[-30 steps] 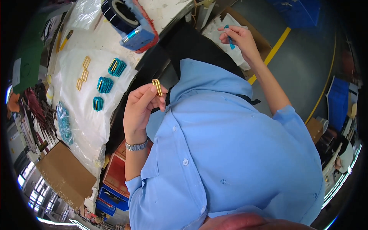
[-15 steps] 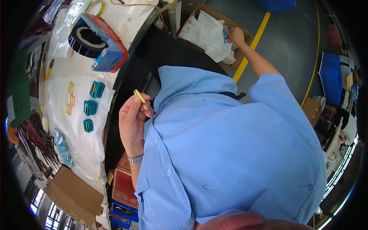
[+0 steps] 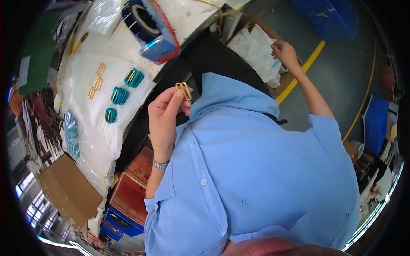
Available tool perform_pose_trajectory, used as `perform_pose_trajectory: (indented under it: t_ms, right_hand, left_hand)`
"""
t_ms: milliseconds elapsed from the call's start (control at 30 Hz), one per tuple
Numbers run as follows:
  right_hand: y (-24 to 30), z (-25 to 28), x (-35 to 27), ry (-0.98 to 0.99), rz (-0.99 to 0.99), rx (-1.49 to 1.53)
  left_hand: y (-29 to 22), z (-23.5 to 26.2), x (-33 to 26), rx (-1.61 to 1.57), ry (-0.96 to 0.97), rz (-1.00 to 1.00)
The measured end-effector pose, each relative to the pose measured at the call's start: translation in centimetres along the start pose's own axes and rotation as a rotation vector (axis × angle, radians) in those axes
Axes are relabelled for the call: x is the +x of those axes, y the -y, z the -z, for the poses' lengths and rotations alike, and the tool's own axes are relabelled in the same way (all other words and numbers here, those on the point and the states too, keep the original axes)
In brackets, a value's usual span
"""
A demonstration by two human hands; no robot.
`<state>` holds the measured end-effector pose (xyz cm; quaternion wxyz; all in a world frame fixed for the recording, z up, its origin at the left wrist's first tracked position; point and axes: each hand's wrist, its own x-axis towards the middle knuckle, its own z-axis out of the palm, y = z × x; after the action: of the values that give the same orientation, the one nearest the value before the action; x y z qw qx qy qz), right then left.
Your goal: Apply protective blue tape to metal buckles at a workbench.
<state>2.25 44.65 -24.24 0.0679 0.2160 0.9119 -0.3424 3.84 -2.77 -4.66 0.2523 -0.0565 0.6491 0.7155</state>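
My left hand (image 3: pixel 168 106), with a metal watch at the wrist, pinches a gold rectangular slide buckle (image 3: pixel 183 91) between thumb and fingers, its face turned up. Out to the right, my right hand (image 3: pixel 284 54) hovers over a cardboard box lined with white sheeting (image 3: pixel 255 51), its fingers loosely bent and holding nothing visible. A small blue strip (image 3: pixel 276 63) lies on that sheeting just below the fingers. On the table, gold buckles (image 3: pixel 98 83) lie in a row, beside three stacks of teal-wrapped buckles (image 3: pixel 119 96).
A blue tape dispenser (image 3: pixel 158 49) with a dark roll stands on the table (image 3: pixel 194 17). A yellow cutter (image 3: pixel 80 42), a bag of teal pieces (image 3: pixel 71 134) and a cardboard flap (image 3: pixel 68 187) lie along it. Red trays (image 3: pixel 128 198) sit below; a blue bin (image 3: pixel 329 19) stands on the floor.
My right hand has let go of the blue strip, which now lies on the white sheeting. My left hand has turned the buckle from edge-on to face-up. The whole view has shifted.
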Motion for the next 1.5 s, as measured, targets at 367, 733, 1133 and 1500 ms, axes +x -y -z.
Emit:
perform_pose_trajectory:
  t_ms: [367, 733, 1133, 1500]
  right_hand:
    - [30.8, 0.1, -14.5, 0.545, 0.519, 0.742]
    - [34.6, -2.0, -7.3, 0.060, 0.611, 0.717]
    - [35.3, -4.4, -7.0, 0.113, 0.528, 0.699]
    - [33.2, -1.8, -15.6, 0.494, 0.245, 1.091]
  left_hand:
    - [-3.2, -1.5, -0.3, 0.461, -0.144, -0.450]
    - [-12.2, 3.4, 8.0, 0.411, 0.001, -0.718]
    - [-14.2, 4.8, 10.6, 0.129, 0.047, -0.617]
    - [-12.8, 4.9, 0.3, 0.143, -0.018, -0.403]
